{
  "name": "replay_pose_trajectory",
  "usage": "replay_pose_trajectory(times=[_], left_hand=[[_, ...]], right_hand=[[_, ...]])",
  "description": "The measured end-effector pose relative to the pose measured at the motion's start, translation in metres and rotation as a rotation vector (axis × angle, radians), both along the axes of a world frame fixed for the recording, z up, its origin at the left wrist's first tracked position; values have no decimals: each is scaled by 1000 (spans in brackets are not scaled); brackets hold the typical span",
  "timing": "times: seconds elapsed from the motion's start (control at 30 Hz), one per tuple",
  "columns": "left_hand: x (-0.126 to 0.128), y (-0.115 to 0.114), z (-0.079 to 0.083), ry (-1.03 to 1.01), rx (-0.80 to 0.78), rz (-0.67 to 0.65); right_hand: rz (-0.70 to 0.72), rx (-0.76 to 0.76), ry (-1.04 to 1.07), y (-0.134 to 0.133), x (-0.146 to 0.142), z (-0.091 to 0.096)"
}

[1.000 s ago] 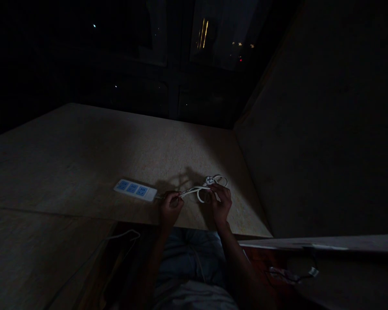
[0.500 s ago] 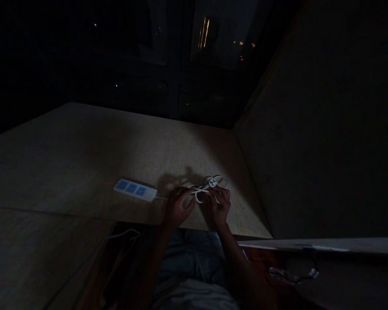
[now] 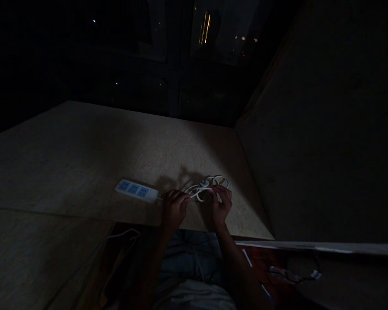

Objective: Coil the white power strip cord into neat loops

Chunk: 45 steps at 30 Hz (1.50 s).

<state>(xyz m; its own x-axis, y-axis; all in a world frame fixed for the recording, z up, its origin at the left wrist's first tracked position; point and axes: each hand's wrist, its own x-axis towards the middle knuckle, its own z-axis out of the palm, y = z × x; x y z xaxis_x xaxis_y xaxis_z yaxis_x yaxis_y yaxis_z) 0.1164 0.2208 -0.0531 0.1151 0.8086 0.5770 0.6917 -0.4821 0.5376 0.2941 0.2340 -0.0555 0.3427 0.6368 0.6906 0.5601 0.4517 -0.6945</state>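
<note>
White cable (image 3: 203,188) of a power strip (image 3: 136,190) lies in several loops on the wooden table (image 3: 84,146), close to its near edge and a little right of the middle. The strip is white with 3 blue sockets, and it rests flat on the table just to the left of the hands. The left hand (image 3: 173,209) is next to the end of the strip, and its fingers are pressed together, pinching the stretch of cable that comes out of the strip. The right hand (image 3: 222,203) is at the loops, with its fingers curled and closed on the bundle; the plug seems to sit among the loops, but the light is too weak to be sure. Behind the table a dark window (image 3: 207,34) shows some small lights. Another thin cord (image 3: 123,234) hangs below the table edge at the left.
</note>
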Motion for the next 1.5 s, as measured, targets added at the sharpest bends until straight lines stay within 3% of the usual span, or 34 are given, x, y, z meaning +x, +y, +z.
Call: replay_pose_trajectory(times=[0.27, 0.47, 0.63, 0.8, 1.13, 1.3, 1.5], left_hand=[[-15, -6, -14, -23, -66, 1], [-34, -12, -34, -279, -152, 18], [-38, -15, -29, -480, -271, 173], [-36, 1, -21, -564, -412, 274], [-22, 35, 0, 109, -477, 212], [-22, 34, -12, 175, -311, 344], [-47, 13, -32, 196, -164, 117]], right_hand=[[-2, -60, -24, 2, -1, 2], [-66, -159, 26, 15, 3, 10], [19, -152, 8, 21, 11, 9], [108, -107, -83, 12, 21, 4], [295, -102, -284, -15, 48, 1], [251, -293, -182, -23, 61, -14], [245, -402, -336, -18, 74, -43]])
